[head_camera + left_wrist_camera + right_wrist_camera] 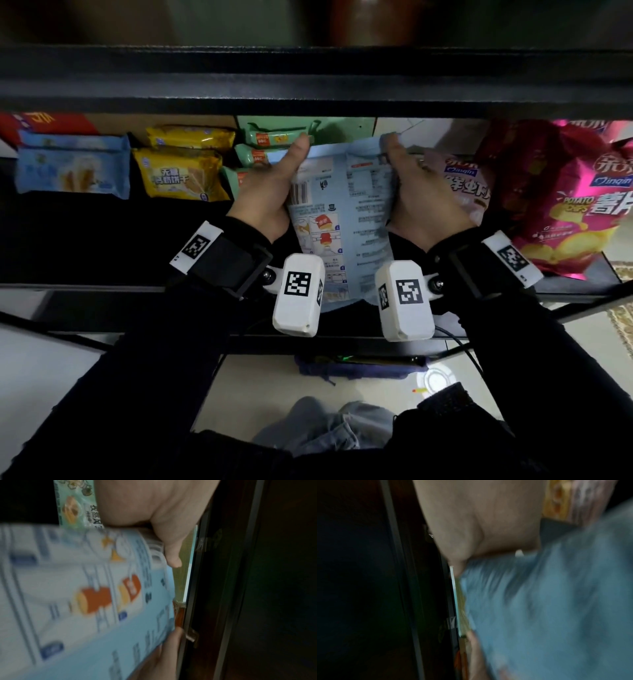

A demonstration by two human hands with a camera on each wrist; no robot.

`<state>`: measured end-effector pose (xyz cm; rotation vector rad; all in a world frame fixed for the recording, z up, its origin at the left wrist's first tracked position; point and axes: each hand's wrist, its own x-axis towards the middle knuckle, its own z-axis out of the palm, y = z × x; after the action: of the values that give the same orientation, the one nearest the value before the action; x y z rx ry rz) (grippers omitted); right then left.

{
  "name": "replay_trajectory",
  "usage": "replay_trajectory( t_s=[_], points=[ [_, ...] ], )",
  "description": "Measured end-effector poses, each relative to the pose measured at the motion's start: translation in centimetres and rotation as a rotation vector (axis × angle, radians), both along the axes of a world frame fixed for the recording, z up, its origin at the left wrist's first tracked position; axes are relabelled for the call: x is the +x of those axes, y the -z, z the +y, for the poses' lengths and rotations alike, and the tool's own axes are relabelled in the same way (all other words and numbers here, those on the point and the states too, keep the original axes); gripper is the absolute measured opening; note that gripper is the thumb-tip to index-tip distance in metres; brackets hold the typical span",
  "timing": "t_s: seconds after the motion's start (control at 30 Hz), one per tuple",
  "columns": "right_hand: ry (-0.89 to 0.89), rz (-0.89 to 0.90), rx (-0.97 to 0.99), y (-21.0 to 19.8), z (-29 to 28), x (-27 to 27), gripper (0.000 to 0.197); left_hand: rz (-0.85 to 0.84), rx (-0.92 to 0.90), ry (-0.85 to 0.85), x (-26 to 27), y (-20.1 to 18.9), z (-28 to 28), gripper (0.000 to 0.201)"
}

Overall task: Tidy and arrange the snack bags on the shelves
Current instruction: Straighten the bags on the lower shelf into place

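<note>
Head view: a light blue snack bag [342, 212] is held over the black shelf [102, 240], printed back face up, its near end overhanging the front edge. The left hand [270, 192] grips the bag's left edge, thumb laid along the top face toward the far corner. The right hand [421, 192] grips the right edge in the same manner, thumb on top. To the left of the bag stand green packets [274, 137], then yellow biscuit packs [181, 178], then a pale blue wafer pack [72, 168], with a red pack [44, 123] at the far left. Just right of the right hand lies a pinkish-grey bag [462, 185], and beyond it a magenta potato chip bag [568, 205] at the shelf's right end. An upper shelf board [308, 78] spans the top.

Left wrist view: the left hand [154, 507] is closed on the blue bag [85, 595], thumb over the top, fingertips [171, 649] showing beneath the far edge. A green packet [73, 507] lies beside it. The picture is blurred.

Right wrist view: heavily blurred. The right hand [479, 520] clamps the blue bag [556, 601], thumb on top.
</note>
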<state>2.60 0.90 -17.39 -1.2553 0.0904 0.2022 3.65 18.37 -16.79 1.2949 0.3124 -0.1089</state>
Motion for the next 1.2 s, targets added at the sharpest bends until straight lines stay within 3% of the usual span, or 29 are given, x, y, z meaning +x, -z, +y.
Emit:
replay_trajectory(
  t_s=[0.1,0.17,0.23,0.3,0.4,0.47,0.57,0.63,0.7,0.8,0.87,1.0,1.07,1.13,1.2],
  points=[
    [-0.249,-0.176,-0.19,0.1,-0.7,-1.0,0.032,0.038,-0.098,-0.013,0.2,-0.7,0.0,0.053],
    [-0.217,-0.272,-0.22,0.2,-1.1,-1.5,0.04,0.039,-0.199,0.036,0.6,-1.1,0.1,0.045],
    [-0.139,-0.362,-0.194,-0.3,-1.6,-1.7,0.043,0.038,-0.316,0.102,1.0,-1.3,0.7,0.051],
    [-0.105,-0.47,-0.215,-1.2,-2.2,-1.7,0.041,0.062,-0.305,0.223,1.1,-1.4,1.4,0.044],
    [-0.163,-0.72,-0.502,-2.5,-2.1,-1.7,0.041,0.07,-0.264,0.472,0.8,-1.2,2.4,0.044],
    [-0.202,-0.8,-0.679,-2.5,-2.3,-1.5,0.03,0.082,-0.292,0.65,0.5,-1.2,2.5,0.052],
    [-0.11,-0.739,-0.725,-1.3,-3.1,-1.9,0.027,0.072,-0.276,0.671,0.8,-0.2,2.8,0.058],
    [0.027,-0.615,-0.499,-0.3,-3.5,-2.2,0.039,0.015,-0.23,0.631,0.9,1.1,2.7,0.056],
    [0.102,-0.379,-0.236,0.6,-3.6,-2.4,0.039,-0.074,-0.105,0.607,0.5,2.2,2.2,0.054],
    [0.006,-0.031,-0.054,2.0,-4.0,-2.2,0.062,-0.145,0.003,0.649,-0.2,3.0,1.3,0.057],
    [-0.059,-0.001,-0.132,2.6,-4.5,-2.1,0.061,-0.168,0.048,0.672,-0.3,3.3,1.0,0.062],
    [-0.056,-0.1,-0.37,3.5,-4.9,-2.0,0.032,-0.185,0.181,0.737,-0.2,3.3,0.2,0.079],
    [-0.003,-0.115,-0.38,3.9,-5.0,-2.2,0.035,-0.131,0.15,0.709,-0.3,3.4,-0.7,0.08],
    [0.007,-0.13,-0.388,4.2,-4.9,-2.4,0.048,-0.143,0.154,0.6,-0.6,3.8,-2.1,0.06],
    [0.017,-0.167,-0.428,4.4,-4.8,-2.3,0.048,-0.197,0.175,0.473,-0.6,4.4,-3.6,0.039]
  ],
)
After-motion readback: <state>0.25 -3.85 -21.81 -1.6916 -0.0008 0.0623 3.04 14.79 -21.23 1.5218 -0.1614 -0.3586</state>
